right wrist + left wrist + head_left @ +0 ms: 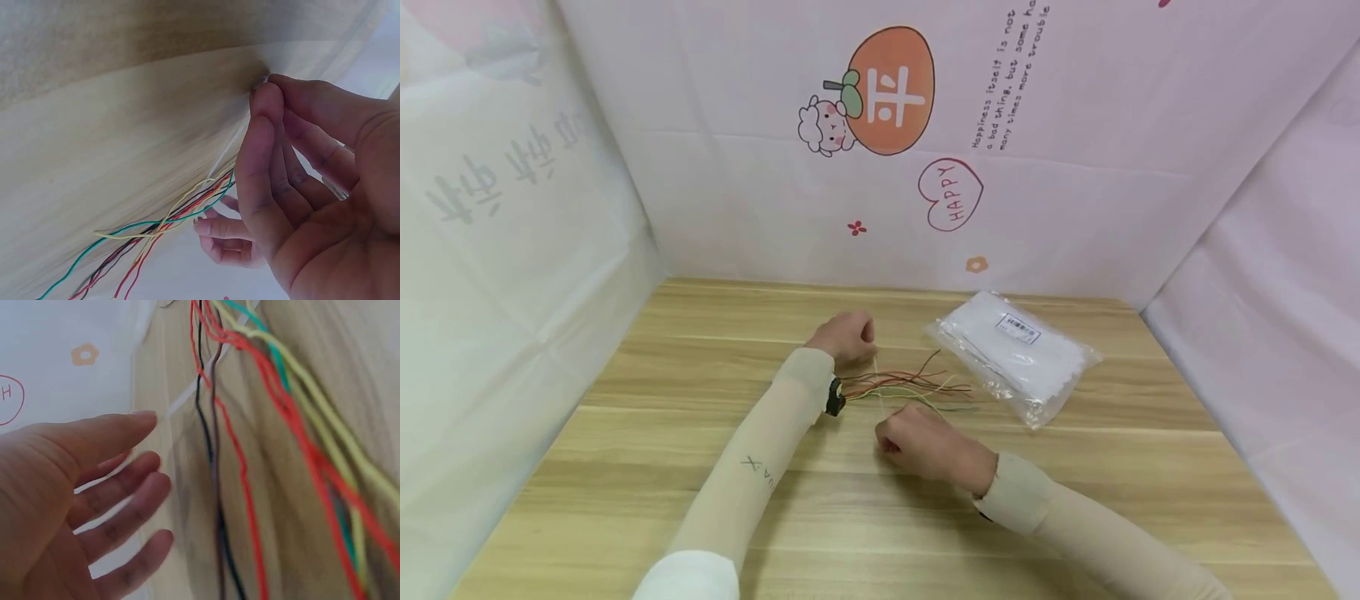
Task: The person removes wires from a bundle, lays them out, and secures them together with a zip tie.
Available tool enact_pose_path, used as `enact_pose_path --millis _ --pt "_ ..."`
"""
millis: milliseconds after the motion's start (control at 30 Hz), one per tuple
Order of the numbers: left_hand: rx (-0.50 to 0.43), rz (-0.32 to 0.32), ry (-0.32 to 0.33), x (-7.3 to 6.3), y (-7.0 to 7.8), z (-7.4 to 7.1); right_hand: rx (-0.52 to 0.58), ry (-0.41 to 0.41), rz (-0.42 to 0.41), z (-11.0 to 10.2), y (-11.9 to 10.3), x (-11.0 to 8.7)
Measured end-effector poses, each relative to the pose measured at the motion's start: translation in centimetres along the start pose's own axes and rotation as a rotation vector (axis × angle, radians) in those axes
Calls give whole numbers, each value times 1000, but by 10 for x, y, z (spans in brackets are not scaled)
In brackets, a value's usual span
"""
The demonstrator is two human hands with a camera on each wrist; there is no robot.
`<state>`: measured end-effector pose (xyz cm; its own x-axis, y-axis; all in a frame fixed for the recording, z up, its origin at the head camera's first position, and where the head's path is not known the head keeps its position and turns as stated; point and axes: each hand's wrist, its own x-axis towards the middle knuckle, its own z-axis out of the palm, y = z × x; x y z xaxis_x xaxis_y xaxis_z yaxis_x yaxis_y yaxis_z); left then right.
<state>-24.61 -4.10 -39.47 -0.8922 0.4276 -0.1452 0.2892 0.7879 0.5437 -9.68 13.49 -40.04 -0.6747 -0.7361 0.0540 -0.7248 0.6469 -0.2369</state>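
Note:
A bundle of thin red, yellow, green and dark wires (pixel 917 385) lies on the wooden table, its loose ends fanned to the right. A narrow white cable tie (pixel 185 398) crosses the bundle. On the far side my left hand (pixel 847 337) has the tie's end at its thumb tip (pixel 145 420), index finger mostly hidden behind the thumb, other fingers loosely bent. Nearer to me, my right hand (pixel 925 442) pinches the opposite end between thumb and fingertips (pixel 267 94). Between the hands the tie (pixel 226 147) runs fairly straight.
A clear plastic bag (pixel 1022 354) of white strips with a barcode label lies right of the wires. Printed white cloth (pixel 760 192) walls the table (pixel 700 375) at the back and sides. A small black piece (pixel 835 397) sits at the left wrist.

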Motion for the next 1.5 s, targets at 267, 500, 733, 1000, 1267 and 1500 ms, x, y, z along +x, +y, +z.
enact_pose_path --millis 267,500,733,1000,1267,1500 --pt "-155 46 61 6 -6 10 10 -24 -23 -4 -2 0" --pt "-202 118 98 2 -6 14 101 3 -9 -13 -3 0" --pt "-256 154 105 -11 -1 15 -3 151 -4 -30 0 5" --pt "-267 206 133 -19 2 20 -28 321 61 -41 12 19" --pt "-359 229 142 -30 7 28 68 377 201 -37 29 31" --pt "-337 214 190 -37 8 30 137 332 270 -39 39 37"
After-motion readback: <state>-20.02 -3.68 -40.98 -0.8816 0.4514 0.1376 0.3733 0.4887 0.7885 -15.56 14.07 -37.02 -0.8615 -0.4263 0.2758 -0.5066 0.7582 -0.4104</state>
